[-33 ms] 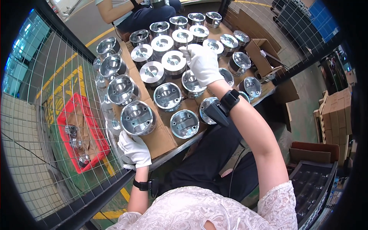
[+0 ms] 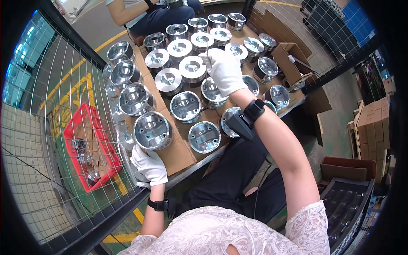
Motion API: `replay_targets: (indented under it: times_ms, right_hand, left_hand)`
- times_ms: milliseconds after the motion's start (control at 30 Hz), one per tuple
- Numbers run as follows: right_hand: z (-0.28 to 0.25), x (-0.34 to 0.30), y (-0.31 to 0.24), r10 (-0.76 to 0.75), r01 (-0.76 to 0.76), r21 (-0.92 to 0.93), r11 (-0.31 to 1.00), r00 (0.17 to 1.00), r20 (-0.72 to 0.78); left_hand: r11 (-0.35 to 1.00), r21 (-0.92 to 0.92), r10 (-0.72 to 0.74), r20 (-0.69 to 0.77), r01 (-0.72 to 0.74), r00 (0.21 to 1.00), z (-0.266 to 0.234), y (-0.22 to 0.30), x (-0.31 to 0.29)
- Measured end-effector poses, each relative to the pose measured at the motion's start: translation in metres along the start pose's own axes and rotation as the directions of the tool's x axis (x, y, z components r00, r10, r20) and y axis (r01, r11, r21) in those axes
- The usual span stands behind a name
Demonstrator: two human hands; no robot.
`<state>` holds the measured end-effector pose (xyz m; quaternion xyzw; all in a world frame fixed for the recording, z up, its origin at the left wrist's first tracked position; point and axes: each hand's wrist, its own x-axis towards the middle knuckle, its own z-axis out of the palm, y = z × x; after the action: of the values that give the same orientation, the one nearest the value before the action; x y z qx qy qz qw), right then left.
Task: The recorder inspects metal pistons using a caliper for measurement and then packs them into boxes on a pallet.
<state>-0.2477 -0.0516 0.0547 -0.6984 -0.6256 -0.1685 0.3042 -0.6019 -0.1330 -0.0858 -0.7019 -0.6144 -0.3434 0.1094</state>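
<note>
My right hand (image 2: 223, 70), in a white glove, is closed around a thin metal rod (image 2: 207, 46) that stands nearly upright among the pistons. Just left of it sits a piston (image 2: 192, 68) with its bright crown facing up. My left hand (image 2: 149, 166), also gloved, rests at the table's near left corner with its fingers loosely apart. Those fingertips lie beside the nearest left piston (image 2: 151, 131), whose hollow side faces up; whether they touch it I cannot tell. Other hollow-side-up pistons stand close by, including one at the front edge (image 2: 205, 137) and one in the middle (image 2: 186, 107).
Cardboard (image 2: 180, 148) covers the table beneath several rows of pistons. Wire mesh (image 2: 63, 140) borders the left side, with a red crate (image 2: 114, 163) holding parts beyond it. A person (image 2: 146, 17) sits across the table. An open cardboard box (image 2: 291, 63) stands at the right edge.
</note>
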Motion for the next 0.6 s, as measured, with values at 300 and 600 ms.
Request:
replay_targets:
  times_ms: [300,600]
  right_hand:
    - [-0.035,0.004,0.021,0.049,-0.049,-0.003,0.999,0.996,0.068]
    - [-0.095,-0.030,0.039,0.067,-0.065,0.113,0.992,0.998,-0.017]
  left_hand:
    - [1.000,0.003,0.001,-0.002,-0.001,1.000,0.002,0.005,0.002]
    - [0.999,-0.015,0.031,-0.047,-0.032,0.998,0.000,-0.003,0.000]
